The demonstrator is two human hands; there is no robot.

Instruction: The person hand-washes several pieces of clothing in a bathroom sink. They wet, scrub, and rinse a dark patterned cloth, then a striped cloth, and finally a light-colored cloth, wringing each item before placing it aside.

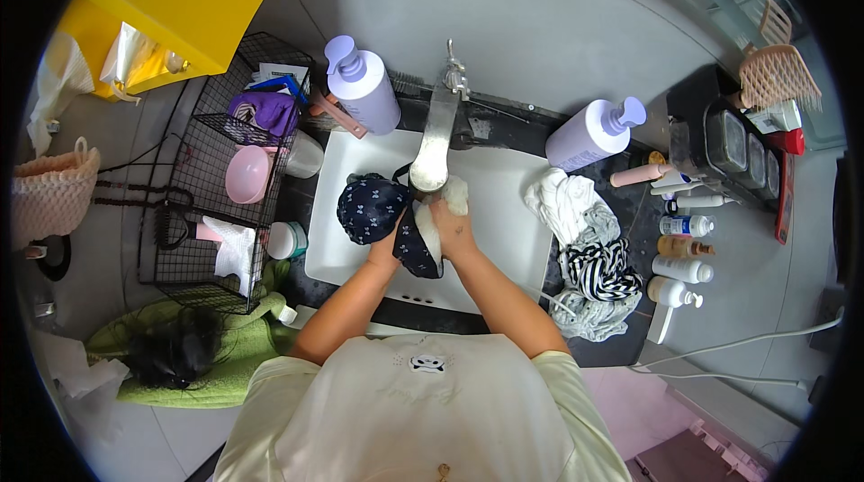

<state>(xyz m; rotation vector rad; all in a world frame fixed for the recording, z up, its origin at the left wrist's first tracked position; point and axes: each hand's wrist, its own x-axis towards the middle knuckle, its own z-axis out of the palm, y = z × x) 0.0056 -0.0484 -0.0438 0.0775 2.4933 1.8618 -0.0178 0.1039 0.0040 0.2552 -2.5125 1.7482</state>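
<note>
Over the white sink basin (503, 239), just below the metal faucet (432, 144), both my hands hold a navy patterned cloth item (372, 208) with a fluffy cream lining. My left hand (385, 249) is at its rounded navy part, with the fingers mostly hidden by the fabric. My right hand (453, 229) grips the fluffy cream part (428, 232) on the other side, its fingertips hidden under the fleece. A dark strap runs beside the faucet's end. Whether water is running cannot be told.
Lavender-topped pump bottles (371, 97) stand behind the basin on both sides. Crumpled clothes (601, 266) lie on the dark counter at right, beside several small bottles (682, 269). Left are a black wire basket (196, 212), a lidded jar (287, 240) and a green towel (236, 367).
</note>
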